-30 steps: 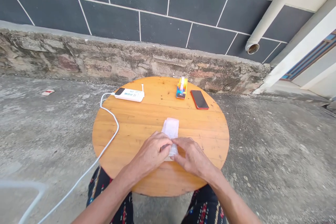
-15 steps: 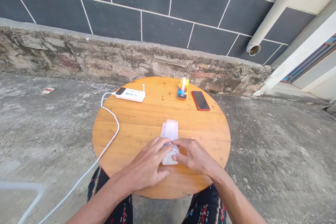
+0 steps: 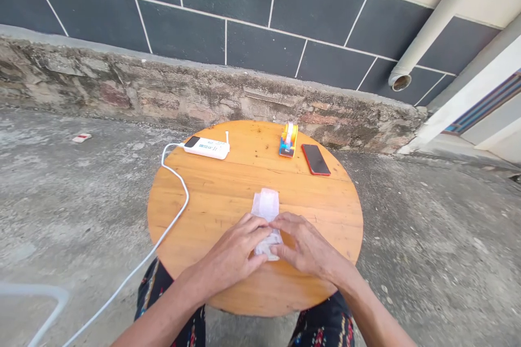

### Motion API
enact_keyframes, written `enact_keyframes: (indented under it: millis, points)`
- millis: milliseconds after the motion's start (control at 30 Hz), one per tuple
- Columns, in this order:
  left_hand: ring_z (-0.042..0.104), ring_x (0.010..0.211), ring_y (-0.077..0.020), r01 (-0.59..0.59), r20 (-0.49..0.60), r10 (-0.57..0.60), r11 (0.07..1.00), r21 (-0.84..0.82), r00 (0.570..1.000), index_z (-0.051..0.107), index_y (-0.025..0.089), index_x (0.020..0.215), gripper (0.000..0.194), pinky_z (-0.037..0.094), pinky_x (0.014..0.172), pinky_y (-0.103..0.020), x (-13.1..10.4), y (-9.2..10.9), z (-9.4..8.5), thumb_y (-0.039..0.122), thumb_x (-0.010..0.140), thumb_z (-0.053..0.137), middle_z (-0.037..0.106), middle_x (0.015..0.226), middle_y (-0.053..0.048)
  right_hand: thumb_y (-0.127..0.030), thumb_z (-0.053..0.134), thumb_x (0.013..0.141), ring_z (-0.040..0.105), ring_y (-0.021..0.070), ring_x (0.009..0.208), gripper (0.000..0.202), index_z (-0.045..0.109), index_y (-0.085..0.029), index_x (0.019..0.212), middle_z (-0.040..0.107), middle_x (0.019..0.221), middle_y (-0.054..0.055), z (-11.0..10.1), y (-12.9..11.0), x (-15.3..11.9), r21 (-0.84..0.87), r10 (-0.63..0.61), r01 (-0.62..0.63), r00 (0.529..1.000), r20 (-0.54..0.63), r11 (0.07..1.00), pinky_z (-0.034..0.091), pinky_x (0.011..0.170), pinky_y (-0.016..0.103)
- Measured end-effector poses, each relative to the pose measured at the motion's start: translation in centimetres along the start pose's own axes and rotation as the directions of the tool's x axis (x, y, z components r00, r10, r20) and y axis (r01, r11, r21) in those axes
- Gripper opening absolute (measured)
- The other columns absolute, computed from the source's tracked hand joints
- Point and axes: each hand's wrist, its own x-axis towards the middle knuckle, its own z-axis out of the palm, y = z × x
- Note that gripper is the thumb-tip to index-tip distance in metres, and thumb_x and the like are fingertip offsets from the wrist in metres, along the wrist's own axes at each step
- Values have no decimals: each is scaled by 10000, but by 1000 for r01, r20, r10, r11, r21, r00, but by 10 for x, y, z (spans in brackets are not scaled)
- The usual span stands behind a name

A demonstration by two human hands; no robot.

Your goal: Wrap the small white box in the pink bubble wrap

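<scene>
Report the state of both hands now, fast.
Left hand: half open, fingers on the pale folded sheet.
Right hand: half open, fingertips on the same sheet.
</scene>
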Motion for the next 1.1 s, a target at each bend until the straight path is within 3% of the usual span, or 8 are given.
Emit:
enact_keyframes:
  millis: [133,233,367,467,567,867,1100]
  points:
    - [496,1089,-208,15,16,-15,1000,9,1000,595,225,1074,321,423,954,-339,0,-2,1,97,781,616,584,1155,-39,-327,604,871,582,227,1074,331,606,-251,1193,628,1180,58,-9,8,4,80,26,-22,999,-45,997,450,918,359]
    - [492,1073,-209,42,31,-44,998,43,999,607,214,1016,290,417,946,-339,0,-2,0,86,757,630,589,1127,-32,-248,499,930,616,187,996,247,644,-224,1129,662,1091,54,-13,19,19,54,47,-41,991,-122,998,466,856,307]
    - [489,1060,-210,52,33,-54,997,52,998,609,219,1003,297,411,943,-339,2,-4,-1,92,737,649,595,1110,-21,-126,468,912,627,172,857,295,654,-236,1113,663,953,41,-10,28,52,-238,8,-19,999,-45,971,447,735,271]
    - [484,1072,-216,57,34,-58,998,40,998,609,237,1033,337,404,957,-343,1,-5,-1,96,730,654,595,1126,-15,-100,523,861,586,172,738,275,682,-258,1021,613,906,46,-5,28,73,-494,-59,82,996,62,866,400,647,271]
    - [479,1109,-217,60,28,-60,998,14,998,604,243,1064,355,378,1002,-344,0,-6,0,119,736,664,579,1165,-17,-64,546,818,540,174,707,206,684,-214,847,583,931,67,-2,26,81,-601,-111,152,988,105,785,373,639,287]
    - [528,1094,-200,64,54,-62,997,-45,997,613,246,1037,301,408,963,-303,1,-6,-5,114,767,596,568,1163,-18,-85,494,873,521,151,721,231,684,-217,880,570,951,63,-1,36,66,-547,-152,85,985,-78,833,380,628,252]
    - [489,1128,-208,42,40,-42,999,10,998,611,228,996,267,351,1013,-328,2,-5,-7,129,749,635,581,1131,-13,-71,541,847,577,160,779,226,697,-232,875,628,901,39,12,41,87,-489,-98,115,993,59,865,381,706,278]
